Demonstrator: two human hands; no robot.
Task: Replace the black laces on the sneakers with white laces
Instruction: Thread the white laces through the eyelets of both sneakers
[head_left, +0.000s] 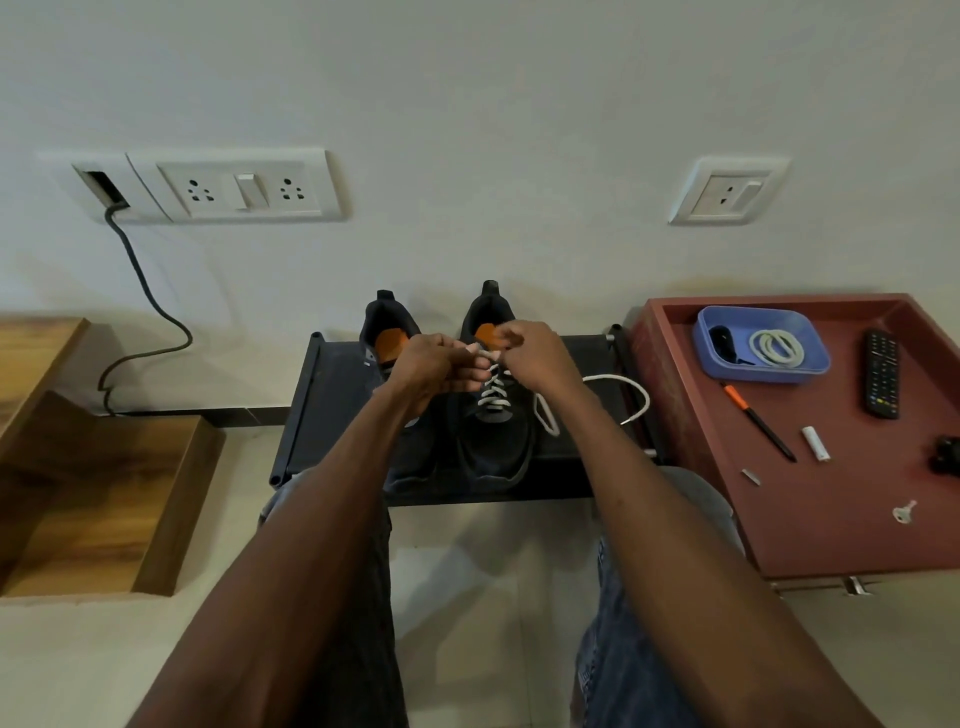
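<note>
Two black sneakers stand side by side on a low black rack (332, 415), toes toward me. The right sneaker (493, 447) carries a white lace (493, 392) crossed through several eyelets. My left hand (434, 366) and my right hand (530, 348) meet above its tongue, each pinching the white lace near the top eyelets. The lace's free end (631, 395) loops out to the right over the rack. The left sneaker (387, 338) is partly hidden behind my left hand and forearm; whether it has laces cannot be told.
A red tray-like table (675, 374) at the right holds a blue box (815, 364) with a coiled white lace (776, 347) and a dark item, a remote (881, 374), a pen (758, 421), a small white tube and a key. Wooden steps (78, 467) at the left. A wall with sockets and a cable behind.
</note>
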